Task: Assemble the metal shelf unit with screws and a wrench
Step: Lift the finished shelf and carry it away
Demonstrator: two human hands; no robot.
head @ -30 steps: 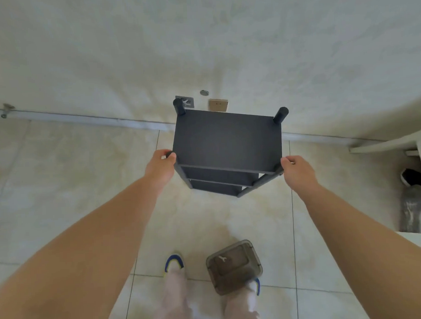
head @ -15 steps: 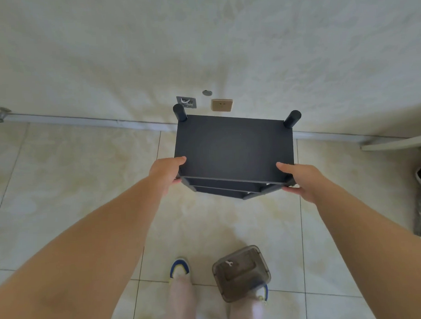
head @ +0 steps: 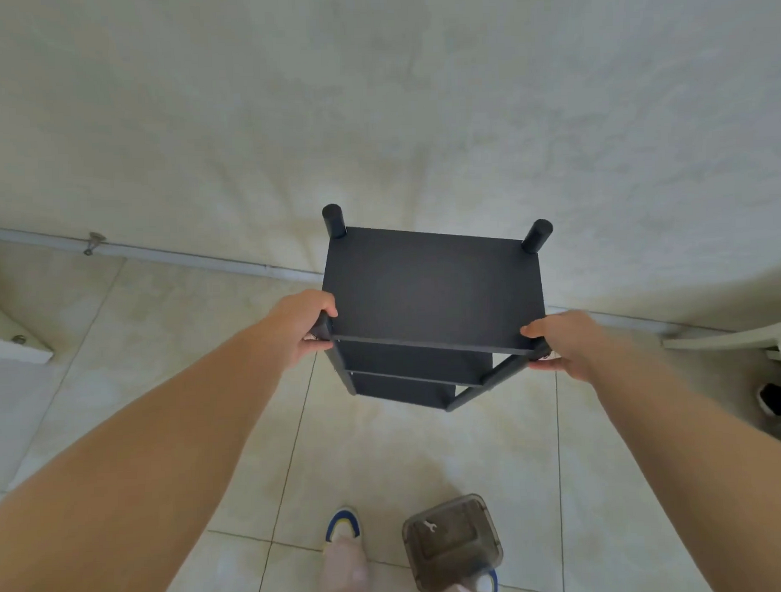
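As it stands upright on the tiled floor (head: 169, 348) close to a pale wall (head: 373, 97), a black metal shelf unit (head: 432, 285) is gripped at its near top corners, the left hand (head: 303, 323) and right hand (head: 558, 345) each curled around a post. A translucent lidded box (head: 452, 544) sits by the person's shoes.

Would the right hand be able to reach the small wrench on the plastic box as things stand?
Probably not at once: the right hand grips the shelf unit, and the wrench lies low by the feet, though uncovered.
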